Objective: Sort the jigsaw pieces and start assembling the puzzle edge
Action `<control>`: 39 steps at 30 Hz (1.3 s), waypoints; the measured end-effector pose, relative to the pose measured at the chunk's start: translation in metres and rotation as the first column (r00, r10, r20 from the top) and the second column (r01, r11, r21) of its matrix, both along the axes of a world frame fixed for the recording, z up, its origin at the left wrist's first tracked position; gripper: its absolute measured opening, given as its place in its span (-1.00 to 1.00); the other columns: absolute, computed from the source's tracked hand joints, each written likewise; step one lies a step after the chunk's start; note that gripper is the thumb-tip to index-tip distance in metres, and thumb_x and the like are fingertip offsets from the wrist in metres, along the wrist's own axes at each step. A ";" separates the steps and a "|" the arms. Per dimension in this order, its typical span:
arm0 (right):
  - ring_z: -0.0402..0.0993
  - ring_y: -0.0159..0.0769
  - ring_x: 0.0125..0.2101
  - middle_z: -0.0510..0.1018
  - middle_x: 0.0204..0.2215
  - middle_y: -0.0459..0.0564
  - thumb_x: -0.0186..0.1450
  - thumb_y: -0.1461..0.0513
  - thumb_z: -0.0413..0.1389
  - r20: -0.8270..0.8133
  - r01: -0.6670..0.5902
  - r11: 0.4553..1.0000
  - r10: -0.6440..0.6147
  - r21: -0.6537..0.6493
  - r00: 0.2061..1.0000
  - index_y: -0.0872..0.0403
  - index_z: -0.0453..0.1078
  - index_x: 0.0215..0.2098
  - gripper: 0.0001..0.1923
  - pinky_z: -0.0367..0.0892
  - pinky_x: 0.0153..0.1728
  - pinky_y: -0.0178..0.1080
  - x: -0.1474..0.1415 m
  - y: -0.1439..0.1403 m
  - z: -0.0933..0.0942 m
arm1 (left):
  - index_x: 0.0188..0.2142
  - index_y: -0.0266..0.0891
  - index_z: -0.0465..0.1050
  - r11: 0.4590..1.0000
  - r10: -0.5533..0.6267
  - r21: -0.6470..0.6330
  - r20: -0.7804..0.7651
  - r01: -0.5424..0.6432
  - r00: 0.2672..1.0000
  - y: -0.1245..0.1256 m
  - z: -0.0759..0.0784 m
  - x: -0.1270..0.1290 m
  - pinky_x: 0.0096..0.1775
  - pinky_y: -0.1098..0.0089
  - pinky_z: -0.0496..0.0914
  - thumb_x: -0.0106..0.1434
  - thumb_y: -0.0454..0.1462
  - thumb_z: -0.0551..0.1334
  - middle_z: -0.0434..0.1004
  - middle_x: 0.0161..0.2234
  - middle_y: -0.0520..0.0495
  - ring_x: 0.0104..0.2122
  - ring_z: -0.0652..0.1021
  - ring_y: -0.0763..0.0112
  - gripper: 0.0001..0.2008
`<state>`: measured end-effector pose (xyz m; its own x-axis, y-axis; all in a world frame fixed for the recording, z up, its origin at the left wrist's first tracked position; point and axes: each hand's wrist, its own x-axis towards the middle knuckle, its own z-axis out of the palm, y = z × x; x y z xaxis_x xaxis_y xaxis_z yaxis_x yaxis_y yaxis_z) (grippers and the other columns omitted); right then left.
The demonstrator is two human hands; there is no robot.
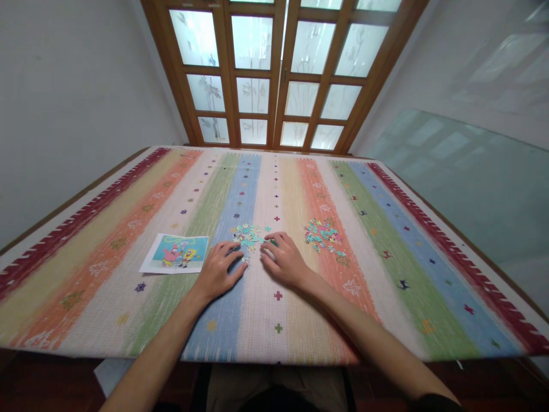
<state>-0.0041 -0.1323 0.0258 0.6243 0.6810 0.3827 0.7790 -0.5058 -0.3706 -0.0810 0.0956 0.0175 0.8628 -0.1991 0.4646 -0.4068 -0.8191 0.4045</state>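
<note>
A pile of small jigsaw puzzle pieces (246, 234), mostly teal, lies on the striped tablecloth in front of my hands. My left hand (219, 269) rests at the pile's near left side, thumb and fingers apart, with a few pale pieces by the fingertips. On the other side, my right hand (283, 260) lies with curved, parted fingers; its fingertips are close to some loose pieces, and whether they touch any is unclear. Left of my left hand is a printed picture (175, 254) of a pink and a yellow cartoon figure.
A second heap of mixed-colour puzzle pieces (322, 233) sits to the right of my right hand. The striped tablecloth (274, 320) covers the wide table. Beyond its far edge stand wooden glass-paned doors (274, 74), with a frosted glass panel (467, 183) at the right.
</note>
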 end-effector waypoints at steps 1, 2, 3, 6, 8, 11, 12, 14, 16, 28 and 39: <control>0.30 0.02 0.04 0.49 -0.02 0.21 0.43 0.19 0.02 0.014 0.017 1.000 -0.017 -0.001 1.000 0.10 0.54 -0.10 -0.73 0.30 0.08 0.10 0.000 0.006 0.000 | -0.14 -0.13 0.56 1.000 -0.002 0.003 0.006 0.002 1.000 0.000 0.000 0.000 0.09 -0.02 0.39 0.36 -0.15 0.23 0.53 0.01 -0.17 0.04 0.48 0.06 -0.81; 0.31 0.02 0.00 0.49 -0.04 0.21 0.43 0.18 0.03 0.033 0.036 0.999 -0.036 -0.001 0.999 0.10 0.54 -0.14 -0.74 0.31 0.05 0.08 -0.001 0.012 0.000 | -0.15 -0.13 0.56 1.000 -0.007 0.007 0.013 0.007 1.000 0.000 0.000 0.000 0.09 -0.02 0.39 0.36 -0.15 0.24 0.54 0.01 -0.17 0.04 0.48 0.07 -0.82; 0.31 0.01 -0.04 0.49 -0.07 0.20 0.43 0.18 0.04 0.052 0.058 0.998 -0.057 -0.002 0.997 0.10 0.54 -0.17 -0.75 0.32 0.01 0.06 -0.001 0.018 0.000 | -0.16 -0.13 0.57 1.000 -0.013 0.011 0.022 0.013 1.000 0.000 0.001 0.000 0.08 -0.01 0.40 0.36 -0.15 0.24 0.54 0.00 -0.17 0.04 0.48 0.07 -0.83; 0.31 -0.02 -0.13 0.49 -0.17 0.18 0.41 0.17 0.09 0.080 0.106 0.994 -0.105 -0.005 0.991 0.09 0.54 -0.26 -0.78 0.33 -0.08 0.01 0.001 0.029 -0.003 | -0.18 -0.12 0.59 0.999 -0.040 0.033 0.049 0.038 0.998 -0.001 0.001 -0.001 0.07 0.01 0.40 0.37 -0.15 0.25 0.55 -0.01 -0.16 0.03 0.48 0.08 -0.84; 0.31 -0.03 -0.15 0.48 -0.20 0.16 0.39 0.16 0.13 0.084 0.128 0.992 -0.128 -0.005 0.988 0.10 0.53 -0.29 -0.79 0.32 -0.11 -0.01 0.001 0.033 -0.005 | -0.21 -0.11 0.60 0.997 -0.053 0.051 0.064 0.050 0.997 -0.001 0.001 0.000 0.06 0.01 0.41 0.38 -0.16 0.25 0.56 -0.01 -0.15 0.02 0.48 0.08 -0.84; 0.31 -0.05 -0.15 0.48 -0.21 0.15 0.37 0.15 0.17 0.097 0.145 0.989 -0.145 0.003 0.985 0.09 0.53 -0.30 -0.81 0.31 -0.14 -0.04 0.002 0.036 -0.007 | -0.21 -0.10 0.61 0.996 -0.058 0.072 0.080 0.052 0.995 0.000 -0.001 0.000 0.05 0.02 0.41 0.37 -0.16 0.26 0.56 -0.01 -0.14 0.02 0.48 0.08 -0.85; 0.31 -0.05 -0.16 0.48 -0.21 0.14 0.37 0.16 0.17 0.100 0.146 0.989 -0.146 0.006 0.984 0.08 0.53 -0.30 -0.82 0.30 -0.14 -0.05 0.003 0.037 -0.007 | -0.20 -0.10 0.61 0.996 -0.056 0.077 0.086 0.050 0.995 0.000 -0.001 0.001 0.05 0.02 0.41 0.37 -0.16 0.27 0.56 -0.01 -0.14 0.02 0.48 0.07 -0.85; 0.31 -0.05 -0.16 0.48 -0.21 0.14 0.37 0.17 0.16 0.098 0.145 0.989 -0.144 0.002 0.985 0.07 0.54 -0.31 -0.83 0.30 -0.14 -0.04 0.003 0.038 -0.007 | -0.16 -0.11 0.61 0.995 -0.055 0.086 0.096 0.047 0.994 0.001 -0.003 0.001 0.04 0.02 0.41 0.37 -0.16 0.27 0.56 -0.01 -0.15 0.02 0.48 0.07 -0.84; 0.31 -0.05 -0.15 0.49 -0.21 0.14 0.37 0.19 0.16 0.084 0.141 0.990 -0.139 -0.018 0.987 0.08 0.54 -0.31 -0.84 0.30 -0.13 -0.03 0.004 0.038 -0.005 | -0.13 -0.11 0.61 0.995 -0.051 0.091 0.095 0.042 0.994 0.002 -0.003 0.001 0.04 0.02 0.41 0.37 -0.16 0.26 0.56 -0.02 -0.15 0.02 0.49 0.07 -0.83; 0.34 -0.07 -0.13 0.46 -0.17 0.14 0.30 0.30 0.16 0.010 0.036 0.999 -0.036 -0.011 0.999 0.11 0.56 -0.23 -0.87 0.31 -0.09 -0.04 -0.002 -0.001 -0.004 | -0.05 -0.13 0.54 0.999 -0.048 -0.008 0.085 0.048 0.995 0.001 0.001 0.001 0.07 0.01 0.40 0.36 -0.17 0.26 0.55 -0.01 -0.15 0.03 0.48 0.09 -0.79; 0.35 -0.11 -0.14 0.45 -0.19 0.09 0.26 0.34 0.21 -0.044 -0.014 0.991 0.020 0.129 0.999 0.08 0.55 -0.25 -0.89 0.35 -0.06 -0.04 -0.001 -0.023 -0.010 | -0.12 -0.20 0.55 0.988 -0.115 0.104 -0.019 0.116 0.993 -0.032 0.008 0.017 0.12 -0.07 0.36 0.29 -0.24 0.30 0.51 0.06 -0.19 0.07 0.42 0.03 -0.82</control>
<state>-0.0051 -0.1550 0.0159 0.6318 0.6384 0.4397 0.7679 -0.4385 -0.4669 -0.0637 0.0638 0.0254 0.8372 -0.3445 0.4248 -0.4962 -0.8050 0.3252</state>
